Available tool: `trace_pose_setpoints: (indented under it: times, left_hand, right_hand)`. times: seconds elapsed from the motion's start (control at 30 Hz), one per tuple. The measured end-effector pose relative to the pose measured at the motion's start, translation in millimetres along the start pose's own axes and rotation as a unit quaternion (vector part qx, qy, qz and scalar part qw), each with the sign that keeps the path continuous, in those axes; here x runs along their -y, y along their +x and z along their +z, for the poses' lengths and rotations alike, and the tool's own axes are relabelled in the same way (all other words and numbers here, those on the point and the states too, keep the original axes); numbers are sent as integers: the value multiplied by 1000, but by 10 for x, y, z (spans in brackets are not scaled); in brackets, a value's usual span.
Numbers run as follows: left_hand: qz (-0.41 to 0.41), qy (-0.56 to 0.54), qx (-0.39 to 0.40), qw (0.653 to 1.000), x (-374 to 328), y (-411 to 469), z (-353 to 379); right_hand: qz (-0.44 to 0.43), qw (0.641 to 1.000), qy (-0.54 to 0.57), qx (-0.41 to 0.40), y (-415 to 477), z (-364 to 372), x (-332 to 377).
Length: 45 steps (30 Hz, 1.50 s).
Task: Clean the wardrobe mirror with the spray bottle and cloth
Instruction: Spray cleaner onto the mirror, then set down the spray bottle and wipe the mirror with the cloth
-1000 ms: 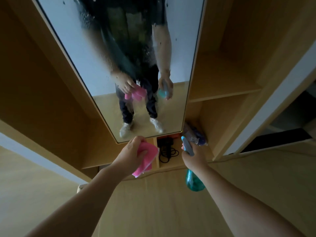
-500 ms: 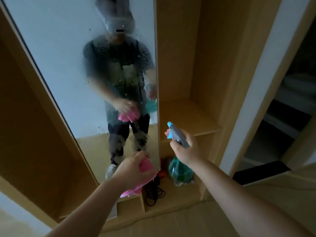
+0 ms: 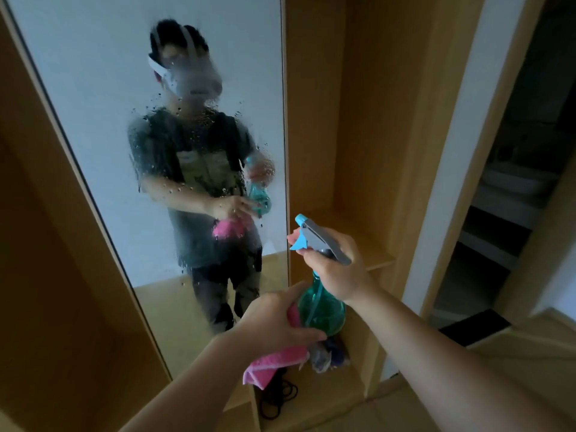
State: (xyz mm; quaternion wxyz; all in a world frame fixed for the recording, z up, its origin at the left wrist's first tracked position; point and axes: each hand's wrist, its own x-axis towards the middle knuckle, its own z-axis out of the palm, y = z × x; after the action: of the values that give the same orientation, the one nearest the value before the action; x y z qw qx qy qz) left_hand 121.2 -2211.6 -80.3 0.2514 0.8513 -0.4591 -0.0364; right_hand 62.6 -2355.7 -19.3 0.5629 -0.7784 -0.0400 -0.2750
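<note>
Spray step: right hand (image 3: 335,272) grips bottle (image 3: 322,311) at 5 o'clock, nozzle facing mirror (image 3: 78,104). Left hand (image 3: 274,319) clamps cloth (image 3: 271,361), just beside bottle. Next, likely: wipe droplets (image 3: 199,120) at 11 o'clock.

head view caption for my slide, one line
Right hand aims the spray bottle at the droplet-speckled mirror; left hand holds the pink cloth.
</note>
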Motion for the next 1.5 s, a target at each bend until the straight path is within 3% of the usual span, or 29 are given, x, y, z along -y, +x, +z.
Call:
trace_pose_setpoints:
  times: [0.13,0.43,0.57,0.7,0.97,1.13,1.5]
  left_hand:
    - [28,-45,-8,999,30,50,41]
    - [22,6,-99,995,-178,423,271]
    - [-23,21,-123,992,-344,730,425]
    - [-88,4,-175,981,-599,1022,628]
    - [-144,14,-234,961,-986,1406,1014]
    - [-182,25,-225,957,-952,1638,1092]
    - [-206,21,-109,972,-396,2041,1215]
  right_hand:
    - [1,1000,-4,-11,-14,-20,42]
    - [23,999,-21,12,108,-524,-208]
    - [64,998,-25,15,150,-878,-446]
    - [91,989,-101,60,168,-1270,-735]
    - [89,982,-166,34,258,-1760,-1109]
    - [91,979,-181,7,376,-1787,-1268]
    - [141,971,-191,20,961,-1888,-1830]
